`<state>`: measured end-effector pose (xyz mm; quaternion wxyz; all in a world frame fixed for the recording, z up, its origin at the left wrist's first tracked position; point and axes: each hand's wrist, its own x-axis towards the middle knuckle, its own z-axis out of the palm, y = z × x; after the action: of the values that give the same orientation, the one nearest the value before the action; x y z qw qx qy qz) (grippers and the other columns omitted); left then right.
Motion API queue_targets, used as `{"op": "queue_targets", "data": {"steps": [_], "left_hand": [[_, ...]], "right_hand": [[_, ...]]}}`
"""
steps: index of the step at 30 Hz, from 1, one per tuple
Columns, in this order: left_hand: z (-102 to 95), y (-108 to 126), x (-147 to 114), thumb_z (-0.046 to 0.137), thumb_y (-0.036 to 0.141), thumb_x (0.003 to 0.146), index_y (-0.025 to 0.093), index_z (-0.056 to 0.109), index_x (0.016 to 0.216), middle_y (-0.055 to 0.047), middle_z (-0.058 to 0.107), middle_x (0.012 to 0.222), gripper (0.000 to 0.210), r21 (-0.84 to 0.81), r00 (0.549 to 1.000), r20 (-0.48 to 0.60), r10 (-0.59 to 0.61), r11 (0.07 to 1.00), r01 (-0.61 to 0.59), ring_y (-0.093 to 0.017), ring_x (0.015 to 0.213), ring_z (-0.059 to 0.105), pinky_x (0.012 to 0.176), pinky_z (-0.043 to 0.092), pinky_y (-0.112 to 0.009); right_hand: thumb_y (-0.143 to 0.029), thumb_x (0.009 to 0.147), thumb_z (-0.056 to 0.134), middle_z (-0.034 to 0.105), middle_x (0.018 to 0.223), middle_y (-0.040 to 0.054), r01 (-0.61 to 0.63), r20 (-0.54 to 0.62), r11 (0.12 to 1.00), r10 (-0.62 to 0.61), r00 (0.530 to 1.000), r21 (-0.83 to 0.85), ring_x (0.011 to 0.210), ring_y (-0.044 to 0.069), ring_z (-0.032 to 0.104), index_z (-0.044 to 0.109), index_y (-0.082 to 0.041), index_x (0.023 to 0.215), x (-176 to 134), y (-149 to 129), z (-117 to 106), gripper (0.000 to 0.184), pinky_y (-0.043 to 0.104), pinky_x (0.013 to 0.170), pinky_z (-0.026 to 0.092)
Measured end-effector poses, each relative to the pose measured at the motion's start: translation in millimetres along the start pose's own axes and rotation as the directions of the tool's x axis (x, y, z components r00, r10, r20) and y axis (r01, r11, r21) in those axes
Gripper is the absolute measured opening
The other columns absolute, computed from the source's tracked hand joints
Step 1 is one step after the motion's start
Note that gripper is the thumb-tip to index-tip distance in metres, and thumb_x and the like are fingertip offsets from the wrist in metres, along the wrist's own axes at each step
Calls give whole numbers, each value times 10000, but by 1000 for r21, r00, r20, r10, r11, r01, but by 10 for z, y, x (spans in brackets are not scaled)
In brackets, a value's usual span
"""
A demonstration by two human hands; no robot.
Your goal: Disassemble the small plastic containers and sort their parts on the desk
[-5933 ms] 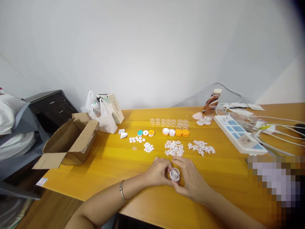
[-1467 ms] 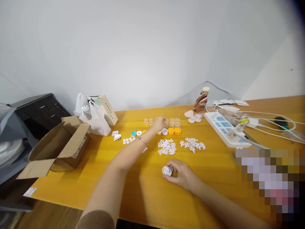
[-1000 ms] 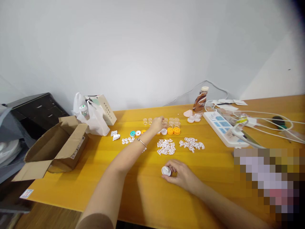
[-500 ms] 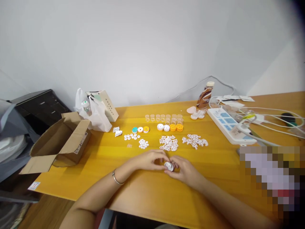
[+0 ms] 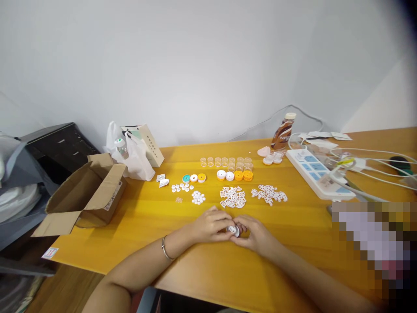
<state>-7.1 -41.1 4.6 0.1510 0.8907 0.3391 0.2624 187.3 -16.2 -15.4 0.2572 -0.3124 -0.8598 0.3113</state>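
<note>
Between my two hands is a small round white plastic part (image 5: 233, 231) with openings in its face, held just above the table. The fingers of my left hand (image 5: 213, 225) pinch its left side. My right hand (image 5: 256, 234) grips its right edge between thumb and curled fingers. Beyond my hands lie a pile of white openwork pieces (image 5: 232, 197) and a second group of white pieces (image 5: 269, 194). Small white domed pieces (image 5: 198, 198), white knobs (image 5: 182, 187) and tiny clear bits (image 5: 179, 200) sit farther left.
Clear cups (image 5: 224, 162) stand in rows behind white and orange round caps (image 5: 239, 175). An open cardboard box (image 5: 107, 193) and a plastic bag (image 5: 140, 163) are at left. On the right are a bottle (image 5: 282, 134), a power strip (image 5: 317, 174) and tangled cables.
My left hand's fingers have closed in over the white part, covering more of its left side. My right hand keeps its grip. The view has shifted slightly.
</note>
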Motion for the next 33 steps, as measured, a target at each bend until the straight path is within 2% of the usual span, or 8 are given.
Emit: {"op": "queue_targets", "data": {"steps": [4, 7, 12, 16, 23, 28, 31, 33], "left_hand": [[-36, 61, 12, 520, 309, 819, 181, 603, 892, -80, 651, 885, 169, 14, 988, -151, -15, 1000, 17, -160, 806, 600, 752, 421, -292], [-52, 74, 43, 536, 285, 799, 168, 583, 833, -63, 635, 809, 130, -51, 986, -154, -62, 997, 55, -146, 747, 584, 707, 436, -268], [-27, -19, 72, 558, 175, 730, 153, 543, 739, -28, 605, 751, 28, -224, 923, -246, -295, 944, 242, -123, 697, 553, 669, 448, -234], [23, -69, 75, 556, 135, 699, 150, 532, 719, 1, 599, 701, 35, -362, 856, -233, -461, 858, 363, -109, 662, 546, 655, 448, -223], [92, -51, 79, 610, 186, 704, 144, 551, 756, 11, 592, 691, 90, -499, 831, -185, -525, 778, 381, -92, 628, 529, 607, 438, -195], [121, -59, 81, 606, 270, 757, 136, 608, 810, -18, 630, 722, 145, -536, 824, -204, -529, 764, 358, -110, 654, 566, 626, 456, -210], [146, -8, 72, 627, 314, 755, 142, 643, 855, -29, 664, 745, 200, -524, 826, -198, -528, 769, 366, -125, 664, 593, 647, 476, -227], [158, 44, 64, 630, 329, 761, 151, 655, 878, -34, 680, 775, 215, -516, 840, -190, -508, 780, 355, -133, 687, 609, 668, 485, -234]], "right_hand": [[-309, 727, 611, 516, 617, -25, 1, -2, 1000, -1, 1000, -9, 595, 127, 467, 521, -198, 662, 9, -21, -13, 157, 240, 558, 388], [-323, 734, 621, 518, 620, -19, 15, 10, 999, -14, 1000, -29, 608, 135, 473, 556, -195, 682, 9, -32, -31, 153, 249, 573, 393], [-312, 757, 616, 563, 711, 10, 43, 71, 999, -43, 997, 6, 687, 161, 514, 627, -212, 842, -10, -63, -71, 132, 276, 644, 423], [-319, 739, 637, 580, 756, 19, 54, 82, 998, -55, 995, 18, 731, 171, 527, 638, -224, 919, -26, -98, -88, 203, 289, 690, 432], [-338, 765, 612, 586, 709, 1, 28, 91, 998, -33, 995, 55, 701, 162, 533, 652, -237, 918, -30, -121, -103, 187, 274, 673, 432], [-398, 830, 512, 494, 598, -24, -111, -131, 988, 125, 983, 110, 542, 124, 473, 639, -212, 878, -31, -52, -82, 231, 240, 525, 401], [-415, 803, 550, 525, 646, -17, -124, -248, 974, 169, 954, 189, 576, 131, 502, 595, -208, 955, -25, -67, -73, 261, 245, 547, 436], [-410, 793, 570, 566, 701, 0, -90, -263, 968, 152, 953, 236, 638, 144, 541, 587, -208, 947, -19, -102, -68, 255, 260, 609, 467]]}}
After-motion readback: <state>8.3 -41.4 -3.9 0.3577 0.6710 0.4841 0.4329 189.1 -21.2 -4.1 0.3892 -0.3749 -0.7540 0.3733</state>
